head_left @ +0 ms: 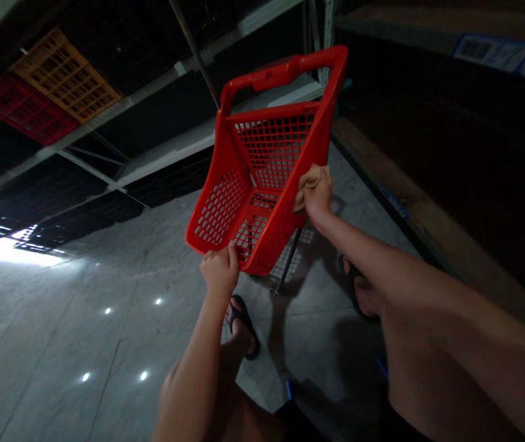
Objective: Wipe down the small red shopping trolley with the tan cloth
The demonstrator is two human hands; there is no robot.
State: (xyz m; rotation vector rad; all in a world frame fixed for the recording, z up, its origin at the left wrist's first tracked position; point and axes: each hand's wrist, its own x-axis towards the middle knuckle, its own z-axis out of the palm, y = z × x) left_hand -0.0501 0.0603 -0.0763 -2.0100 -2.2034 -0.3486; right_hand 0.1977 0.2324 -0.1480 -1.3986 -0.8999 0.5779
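Note:
A red plastic shopping cart [277, 237] with a grid basket stands in front of me, its handle at the far end. My left hand [220, 267] is closed around the near rim of the basket, thumb on top. My right hand [319, 195] presses a tan cloth [307, 184] against the outer right side of the basket, fingers closed on it. The basket holds nothing that I can see. Below it, a dark metal leg [288, 261] of the cart reaches the floor.
Grey concrete floor [105, 331] stretches to the left. Metal shelving [165, 153] runs behind the cart, with a yellow crate [66, 75] and a red crate [27, 107]. On the right is another dark shelf [395, 178]. My sandalled feet [244, 325] are beneath the cart's near end.

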